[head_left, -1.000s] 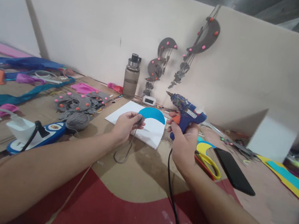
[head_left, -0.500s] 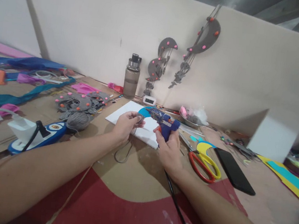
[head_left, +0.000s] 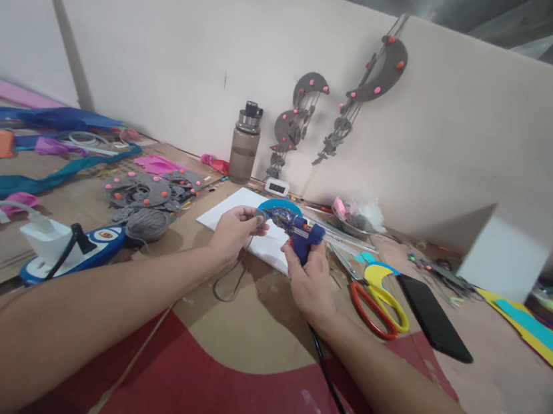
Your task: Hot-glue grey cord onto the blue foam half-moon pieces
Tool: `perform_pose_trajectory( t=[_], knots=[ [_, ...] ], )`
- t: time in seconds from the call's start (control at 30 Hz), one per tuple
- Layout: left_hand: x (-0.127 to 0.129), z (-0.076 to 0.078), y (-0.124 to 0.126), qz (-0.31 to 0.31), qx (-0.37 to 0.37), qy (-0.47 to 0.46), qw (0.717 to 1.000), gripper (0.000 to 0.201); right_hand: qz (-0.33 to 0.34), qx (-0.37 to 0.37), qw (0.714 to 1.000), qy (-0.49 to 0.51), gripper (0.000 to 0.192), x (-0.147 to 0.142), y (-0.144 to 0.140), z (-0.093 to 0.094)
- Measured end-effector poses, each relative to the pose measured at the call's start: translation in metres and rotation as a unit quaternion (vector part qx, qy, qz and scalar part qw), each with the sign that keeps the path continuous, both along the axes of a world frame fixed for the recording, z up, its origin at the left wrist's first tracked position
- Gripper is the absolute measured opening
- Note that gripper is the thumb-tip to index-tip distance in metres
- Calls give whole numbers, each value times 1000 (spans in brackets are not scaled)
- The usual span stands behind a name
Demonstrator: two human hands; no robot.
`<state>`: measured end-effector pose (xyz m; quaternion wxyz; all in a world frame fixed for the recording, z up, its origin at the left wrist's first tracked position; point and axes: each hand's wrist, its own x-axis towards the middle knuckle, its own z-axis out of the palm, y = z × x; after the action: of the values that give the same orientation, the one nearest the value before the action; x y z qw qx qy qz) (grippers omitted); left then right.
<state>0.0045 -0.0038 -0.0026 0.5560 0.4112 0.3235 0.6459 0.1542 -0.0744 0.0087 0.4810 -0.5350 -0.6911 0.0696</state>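
Observation:
My right hand (head_left: 308, 279) grips a blue hot glue gun (head_left: 299, 228) with an orange trigger, its nozzle pointing left at my left hand's fingertips. My left hand (head_left: 236, 227) pinches a small grey piece with a grey yarn strand (head_left: 231, 281) hanging from it in a loop onto the table. Both hands hover over a white sheet (head_left: 235, 212) on which lies a blue semicircle of foam (head_left: 277, 204). The gun's black cord (head_left: 334, 395) runs back along my right forearm.
Red-and-yellow scissors (head_left: 377, 298) and a black phone (head_left: 433, 317) lie right of my right hand. A grey yarn ball (head_left: 146, 222) and felt pieces with pink dots (head_left: 150, 188) lie to the left, a bottle (head_left: 245, 143) stands behind. Grey moon-shaped hangings (head_left: 373, 78) are on the wall.
My right hand has lowered the glue gun from in the air and brought it left, so its nozzle now meets the piece in my left hand. The left hand has stayed put.

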Motion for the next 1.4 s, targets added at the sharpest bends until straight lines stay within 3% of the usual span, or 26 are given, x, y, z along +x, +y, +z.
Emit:
perform_pose_trajectory(
  t=[0.43, 1.4],
  knots=[
    [-1, 2, -3, 10, 21, 64, 998, 22, 3, -15, 1000, -18, 33, 0, 1, -1],
    [-2, 2, 0, 35, 32, 96, 994, 23, -18, -16, 1000, -19, 35, 0, 0, -2]
  ],
)
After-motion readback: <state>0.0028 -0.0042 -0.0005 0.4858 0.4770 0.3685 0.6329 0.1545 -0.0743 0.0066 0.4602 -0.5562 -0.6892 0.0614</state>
